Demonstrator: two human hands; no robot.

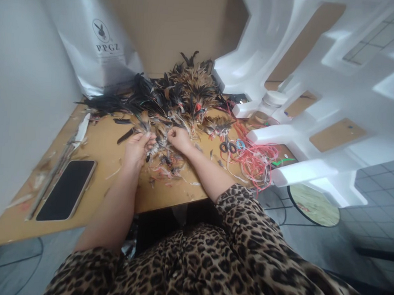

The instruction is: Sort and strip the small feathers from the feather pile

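Observation:
My left hand (138, 147) is closed in a pinch on a small brown feather bunch (145, 123), whose tips fan out above the fingers. My right hand (179, 139) has its fingers curled together beside it, and what they hold, if anything, is too small to make out. Loose feather scraps (166, 161) lie on the tabletop below and between the hands. Behind them is a large heap of brown feathers (194, 83) and dark feathers (142, 93). A smaller feather bunch (218, 125) lies right of my right hand.
A phone (66, 190) lies at the left of the table (167, 198). At the right are scissors (228, 147), tangled pink strings (256, 162), a lidded jar (273, 101) and white foam pieces (277, 137). A silver bag (102, 57) stands at the back left.

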